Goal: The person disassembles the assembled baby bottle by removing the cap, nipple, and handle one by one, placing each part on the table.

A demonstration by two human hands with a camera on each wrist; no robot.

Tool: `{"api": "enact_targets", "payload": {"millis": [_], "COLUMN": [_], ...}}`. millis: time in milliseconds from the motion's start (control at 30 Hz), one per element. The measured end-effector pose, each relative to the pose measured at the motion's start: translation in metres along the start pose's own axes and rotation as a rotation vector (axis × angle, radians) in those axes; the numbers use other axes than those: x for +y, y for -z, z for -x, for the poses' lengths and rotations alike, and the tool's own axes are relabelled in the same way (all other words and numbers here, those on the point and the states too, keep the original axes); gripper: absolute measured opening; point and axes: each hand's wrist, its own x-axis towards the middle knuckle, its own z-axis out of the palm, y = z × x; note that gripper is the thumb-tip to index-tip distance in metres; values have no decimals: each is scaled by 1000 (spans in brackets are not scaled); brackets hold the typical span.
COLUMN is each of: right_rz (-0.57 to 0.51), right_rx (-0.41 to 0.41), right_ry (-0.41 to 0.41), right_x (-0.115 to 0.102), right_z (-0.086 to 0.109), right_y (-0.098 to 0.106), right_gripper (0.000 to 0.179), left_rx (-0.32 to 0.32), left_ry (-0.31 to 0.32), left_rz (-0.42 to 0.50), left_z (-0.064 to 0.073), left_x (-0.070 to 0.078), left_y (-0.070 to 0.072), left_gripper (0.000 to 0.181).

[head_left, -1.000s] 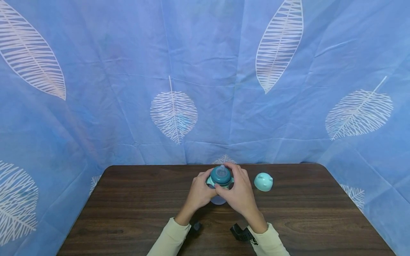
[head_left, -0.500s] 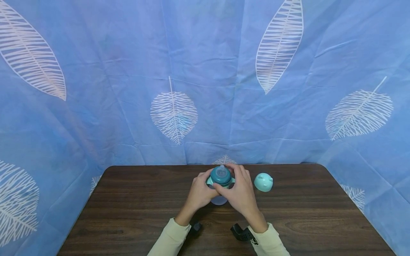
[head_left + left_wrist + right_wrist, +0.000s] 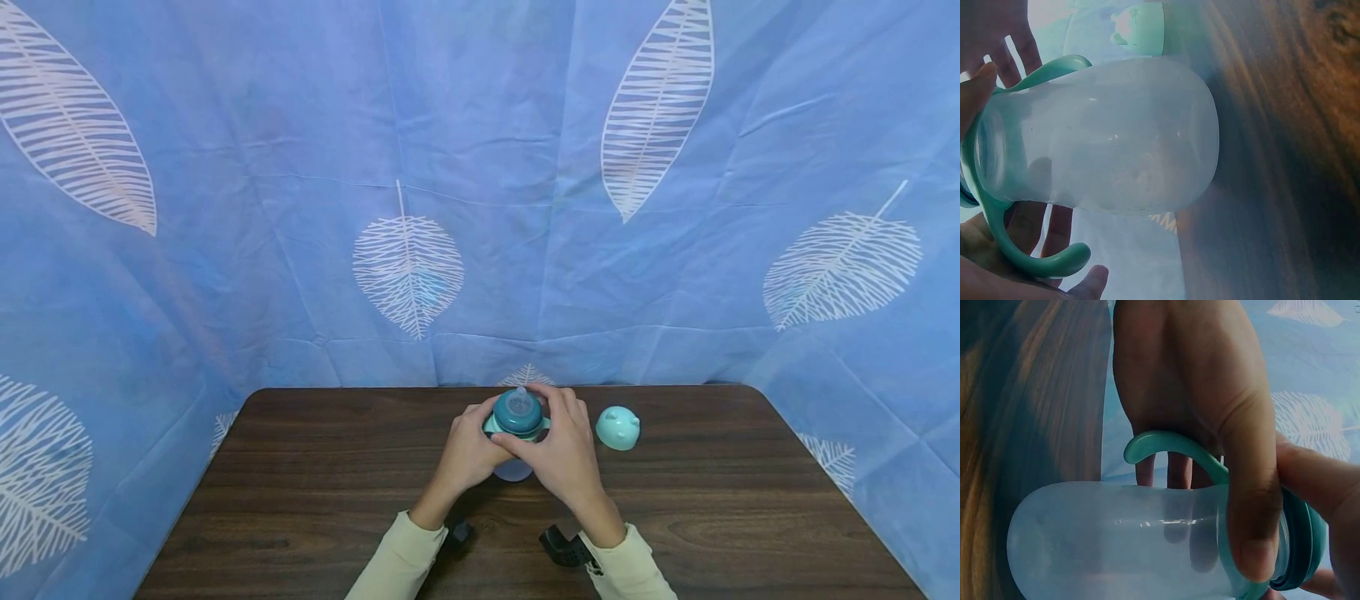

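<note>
A baby bottle (image 3: 513,471) with a frosted body stands upright between both hands. It has a mint two-handled ring (image 3: 1063,262), a teal screw collar (image 3: 517,425) and a clear teat (image 3: 519,401). My left hand (image 3: 467,454) holds the bottle from the left at the neck, its thumb lying across the mint ring in the right wrist view. My right hand (image 3: 558,454) grips the teal collar between thumb and fingers, its thumb over the left hand in front. Part of the neck is hidden. Whether the base touches the table cannot be told.
A mint animal-shaped cap (image 3: 618,428) with small ears sits on the dark wooden table (image 3: 315,500), right of the bottle. A blue leaf-patterned cloth (image 3: 480,275) hangs behind the table's back edge. Black straps with devices (image 3: 566,547) are on the wrists.
My right thumb has slid slightly to the left across the front of the collar. The left hand, bottle and cap stay practically where they were.
</note>
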Motion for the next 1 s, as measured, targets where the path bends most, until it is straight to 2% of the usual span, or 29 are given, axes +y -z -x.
{"api": "enact_targets", "payload": {"millis": [133,367,700,1000], "right_rz": [17,-3,6,11], "right_rx": [10,15,24,30], "right_ry": [-5,37,20,24], "right_x": [0,0,0,3], "right_z": [0,2,2,1], "right_y": [-1,-1,-3,-5], "right_gripper": [84,72,81,78], "left_rx": [-5,7,2,0], "left_ry": [10,-5,9,13], "left_rz": [8,-13,-2,6], "left_z": [0,0,0,-1], "left_x": [0,-1,-1,0], "left_y": [0,-2,-1,-1], "left_gripper": [70,67,67,69]}}
